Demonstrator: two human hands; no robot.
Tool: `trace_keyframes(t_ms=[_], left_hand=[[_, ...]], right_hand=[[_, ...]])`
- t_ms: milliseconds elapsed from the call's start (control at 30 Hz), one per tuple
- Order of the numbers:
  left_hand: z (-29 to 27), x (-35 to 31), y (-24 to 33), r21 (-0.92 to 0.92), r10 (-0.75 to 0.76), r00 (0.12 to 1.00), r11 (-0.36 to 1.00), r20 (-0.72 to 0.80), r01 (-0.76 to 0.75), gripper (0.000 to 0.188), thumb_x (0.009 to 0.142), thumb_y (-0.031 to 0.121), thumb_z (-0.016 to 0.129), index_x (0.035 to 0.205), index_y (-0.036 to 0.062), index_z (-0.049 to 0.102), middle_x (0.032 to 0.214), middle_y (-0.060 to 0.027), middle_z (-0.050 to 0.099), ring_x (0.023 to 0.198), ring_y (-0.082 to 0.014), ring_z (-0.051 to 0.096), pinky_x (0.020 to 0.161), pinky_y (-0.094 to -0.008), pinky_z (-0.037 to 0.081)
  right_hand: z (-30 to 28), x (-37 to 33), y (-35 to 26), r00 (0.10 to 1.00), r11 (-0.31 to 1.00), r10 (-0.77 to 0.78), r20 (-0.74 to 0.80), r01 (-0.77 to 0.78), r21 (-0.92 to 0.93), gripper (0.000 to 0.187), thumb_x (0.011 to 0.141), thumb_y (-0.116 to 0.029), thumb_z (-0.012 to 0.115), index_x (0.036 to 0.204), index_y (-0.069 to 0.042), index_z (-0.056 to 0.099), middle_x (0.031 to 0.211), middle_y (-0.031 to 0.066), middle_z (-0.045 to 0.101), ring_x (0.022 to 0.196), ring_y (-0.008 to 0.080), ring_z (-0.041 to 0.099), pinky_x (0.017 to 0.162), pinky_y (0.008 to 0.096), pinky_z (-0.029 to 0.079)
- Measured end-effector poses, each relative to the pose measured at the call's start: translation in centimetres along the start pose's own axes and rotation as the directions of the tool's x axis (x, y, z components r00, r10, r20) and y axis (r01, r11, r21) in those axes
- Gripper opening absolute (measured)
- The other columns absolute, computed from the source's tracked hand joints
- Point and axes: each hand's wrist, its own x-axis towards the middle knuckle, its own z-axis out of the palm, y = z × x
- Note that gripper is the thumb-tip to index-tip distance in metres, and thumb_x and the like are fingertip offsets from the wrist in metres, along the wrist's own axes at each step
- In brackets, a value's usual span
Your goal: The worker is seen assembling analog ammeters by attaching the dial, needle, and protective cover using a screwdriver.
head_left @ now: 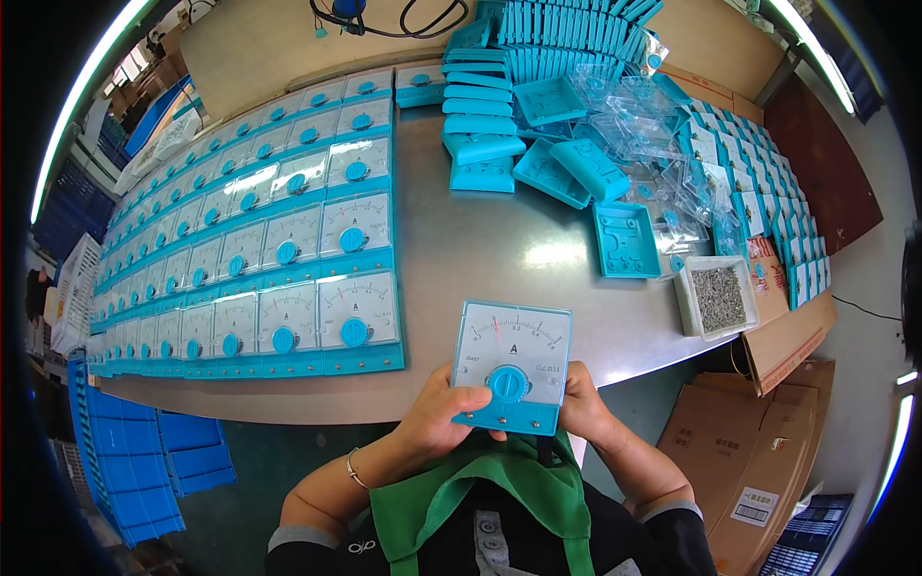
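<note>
While our left hand [437, 415] and right hand [584, 407] grip the boxy turquoise-and-white plastic meter [514, 367], a slackened hold could drop it.

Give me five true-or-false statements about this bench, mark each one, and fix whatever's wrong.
1. The left hand and right hand hold one meter between them. True.
2. The knob on that meter is red. False: it is turquoise.
3. The white tub of small grey parts sits left of the held meter. False: it sits to the right.
4. A bracelet circles the left wrist. True.
5. The apron is yellow. False: it is green.
</note>
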Motion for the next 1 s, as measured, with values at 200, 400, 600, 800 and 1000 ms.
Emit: trace_keyframes(t_ms=[200,400,600,800,1000], left_hand=[[-0.2,0.4,0.2,0.321,0.016,1.0,0.947,-0.025,-0.007,0.065,0.082,0.019,0.066,0.135,0.002,0.033,0.121,-0.0133,0.051,0.102,-0.0231,0.057,0.079,-0.0361,0.052],[0.5,2.8,-1.3,0.447,0.48,0.875,0.77,0.062,-0.455,0.108,0.075,0.013,0.076,0.147,0.0159,-0.004,0.141,-0.0105,0.025,0.117,-0.0244,0.045,0.1,-0.0402,0.037],[0.6,3.1,-0.3,0.319,0.448,0.894,0.842,0.033,-0.434,0.112,0.069,0.013,0.079,0.147,0.0246,0.0,0.135,-0.0097,0.033,0.111,-0.0252,0.05,0.094,-0.0428,0.044],[-1.1,1.3,-0.6,0.087,0.394,0.918,0.914,0.036,-0.396,0.107,0.067,0.013,0.077,0.147,0.0262,0.006,0.129,-0.0121,0.04,0.099,-0.0292,0.058,0.086,-0.0454,0.05],[-1.5,0.3,-0.2,0.209,0.313,0.948,0.925,0.059,-0.318,0.094,0.064,0.024,0.08,0.138,0.0205,0.021,0.132,-0.0123,0.035,0.122,-0.0341,0.043,0.098,-0.0489,0.041]], right_hand=[[-1.5,-1.0,-2.7,1.0,0.987,-0.006,0.014,0.004,0.162,0.027,0.09,-0.021,0.06,0.098,0.005,0.06,0.071,0.002,0.058,0.059,0.0054,0.049,0.048,0.0235,0.038],[-0.4,-0.6,-5.7,0.785,0.309,-0.604,0.14,0.393,-0.866,0.028,0.067,-0.017,0.075,0.074,-0.003,0.052,0.065,0.0129,0.05,0.053,0.0303,0.053,0.047,0.0366,0.042],[-1.3,0.1,-4.5,0.779,0.42,-0.596,0.194,0.508,-0.752,0.027,0.073,-0.017,0.074,0.089,-0.001,0.06,0.078,0.012,0.059,0.055,0.0239,0.057,0.047,0.0317,0.045],[-10.4,2.7,-2.3,0.732,0.226,-0.655,-0.187,-0.046,-0.973,0.022,0.077,-0.006,0.065,0.098,0.0,0.06,0.103,0.0167,0.06,0.077,0.0349,0.061,0.063,0.0413,0.05],[-5.5,-0.3,-6.6,0.856,0.907,-0.312,-0.412,0.14,-0.398,0.014,0.087,-0.012,0.061,0.085,0.001,0.059,0.062,0.0059,0.057,0.045,0.0088,0.048,0.041,0.0224,0.036]])
